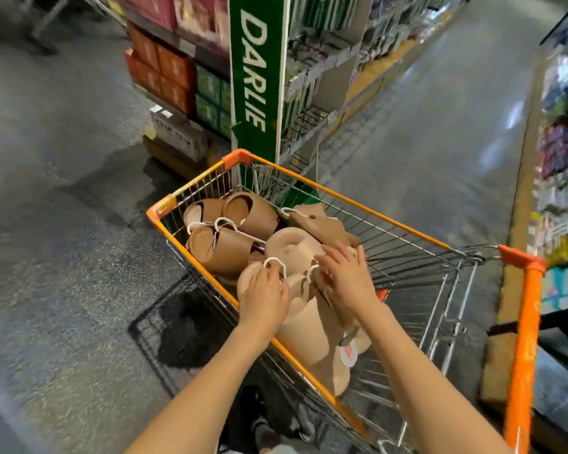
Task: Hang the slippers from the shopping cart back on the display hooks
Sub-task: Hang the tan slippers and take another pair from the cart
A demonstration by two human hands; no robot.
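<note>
Here: left hand (265, 294) pinching a white hanger (274, 264) on the beige slippers (304, 326) in the cart (404, 229). Right hand (346, 278) lying on the same pile, fingers (329, 257) straight and spread. Brown slippers (225, 237) heaped at the cart's far end.

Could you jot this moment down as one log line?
left hand: pinches white hanger hook | right hand: on beige slippers | shopping cart: brown slippers inside

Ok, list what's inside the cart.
Inside the cart: brown slippers and beige slippers on white hangers. Both hands and the pile hide whatever lies lower down.
</note>
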